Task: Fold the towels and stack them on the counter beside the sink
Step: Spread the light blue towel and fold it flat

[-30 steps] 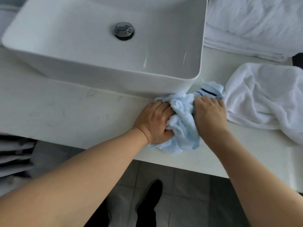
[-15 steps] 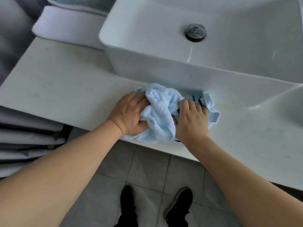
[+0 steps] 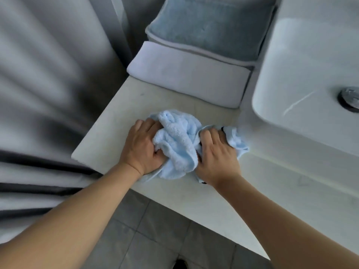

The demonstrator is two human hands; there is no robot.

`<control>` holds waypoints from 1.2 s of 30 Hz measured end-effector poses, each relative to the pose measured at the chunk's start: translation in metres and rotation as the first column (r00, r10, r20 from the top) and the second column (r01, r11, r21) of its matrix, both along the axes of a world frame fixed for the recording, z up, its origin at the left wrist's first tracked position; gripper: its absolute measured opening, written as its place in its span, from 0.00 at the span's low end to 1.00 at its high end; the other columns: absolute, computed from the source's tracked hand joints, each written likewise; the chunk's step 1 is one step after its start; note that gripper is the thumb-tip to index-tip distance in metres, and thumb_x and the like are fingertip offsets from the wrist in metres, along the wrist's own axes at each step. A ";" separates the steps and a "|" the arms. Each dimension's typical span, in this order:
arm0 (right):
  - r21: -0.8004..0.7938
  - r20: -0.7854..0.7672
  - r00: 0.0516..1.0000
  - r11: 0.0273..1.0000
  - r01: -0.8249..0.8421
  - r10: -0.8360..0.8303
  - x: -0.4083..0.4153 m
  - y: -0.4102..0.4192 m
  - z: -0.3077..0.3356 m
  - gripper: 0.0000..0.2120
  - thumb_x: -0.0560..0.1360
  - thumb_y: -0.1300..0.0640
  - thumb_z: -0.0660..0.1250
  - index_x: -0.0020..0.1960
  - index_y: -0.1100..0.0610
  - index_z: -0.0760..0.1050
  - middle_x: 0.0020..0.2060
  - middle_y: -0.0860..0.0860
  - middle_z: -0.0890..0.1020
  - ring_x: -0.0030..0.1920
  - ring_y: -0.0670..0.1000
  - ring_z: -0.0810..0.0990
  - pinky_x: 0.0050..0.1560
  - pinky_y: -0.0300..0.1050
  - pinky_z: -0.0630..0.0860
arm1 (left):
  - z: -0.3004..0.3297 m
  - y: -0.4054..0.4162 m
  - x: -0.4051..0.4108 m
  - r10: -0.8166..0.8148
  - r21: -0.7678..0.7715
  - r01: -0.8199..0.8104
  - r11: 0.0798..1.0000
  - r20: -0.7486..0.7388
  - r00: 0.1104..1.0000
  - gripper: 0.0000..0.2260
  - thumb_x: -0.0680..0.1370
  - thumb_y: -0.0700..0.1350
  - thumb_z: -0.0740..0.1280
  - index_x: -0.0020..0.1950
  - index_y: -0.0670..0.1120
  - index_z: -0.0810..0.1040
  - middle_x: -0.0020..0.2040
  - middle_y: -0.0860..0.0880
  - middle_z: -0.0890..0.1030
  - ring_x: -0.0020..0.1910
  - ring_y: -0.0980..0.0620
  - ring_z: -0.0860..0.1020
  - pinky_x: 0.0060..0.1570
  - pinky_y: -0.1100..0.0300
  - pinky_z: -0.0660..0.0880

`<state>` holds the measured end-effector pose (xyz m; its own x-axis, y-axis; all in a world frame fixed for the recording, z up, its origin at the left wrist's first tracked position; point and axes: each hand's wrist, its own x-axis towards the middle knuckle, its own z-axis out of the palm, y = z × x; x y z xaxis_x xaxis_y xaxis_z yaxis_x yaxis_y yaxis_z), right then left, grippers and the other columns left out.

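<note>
Head view: both hands down on the tabletop, left of the sink.
Blue towel: bunched up between the hands, near the front edge.
Left hand: fingers closed into the towel's left side.
Right hand: fingers curled, gripping the right side.
Behind: white folded towel, grey folded towel further back.
Left edge: grey curtain.

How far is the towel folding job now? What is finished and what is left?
Done, it seems: two folded towels lie on the counter left of the sink, a white towel in front and a grey-blue towel behind it. In hand: the light blue towel is bunched up, with the left hand and right hand each closed on it. Left: fold it flat and stack it.
</note>
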<state>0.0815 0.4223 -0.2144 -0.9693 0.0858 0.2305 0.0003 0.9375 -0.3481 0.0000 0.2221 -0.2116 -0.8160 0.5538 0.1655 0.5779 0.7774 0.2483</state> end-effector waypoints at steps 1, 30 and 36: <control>-0.005 -0.006 1.000 1.000 0.002 -0.002 -0.009 -0.004 0.000 0.17 0.70 0.48 0.68 0.51 0.57 0.66 0.47 0.54 0.75 0.46 0.56 0.73 0.49 0.48 0.69 | -0.002 -0.003 -0.010 0.018 -0.034 -0.018 0.999 -0.011 1.000 0.21 0.77 0.58 0.57 0.63 0.48 0.75 0.57 0.48 0.77 0.53 0.44 0.74 0.56 0.52 0.68; -0.037 -0.130 0.984 0.993 0.116 -0.120 -0.065 -0.015 0.004 0.15 0.78 0.57 0.57 0.60 0.61 0.74 0.55 0.58 0.79 0.52 0.59 0.75 0.56 0.54 0.70 | 0.008 -0.008 -0.080 0.032 0.102 -0.056 0.993 0.221 0.975 0.26 0.78 0.55 0.63 0.72 0.42 0.72 0.69 0.43 0.73 0.69 0.43 0.71 0.67 0.47 0.68; -0.042 -0.136 0.976 0.986 0.163 -0.167 -0.063 -0.017 -0.001 0.17 0.78 0.59 0.59 0.65 0.62 0.72 0.58 0.60 0.78 0.55 0.61 0.75 0.58 0.54 0.70 | 0.036 -0.040 -0.065 -0.144 0.179 0.080 0.981 0.383 0.913 0.30 0.73 0.51 0.60 0.76 0.47 0.67 0.73 0.50 0.69 0.72 0.52 0.65 0.71 0.51 0.66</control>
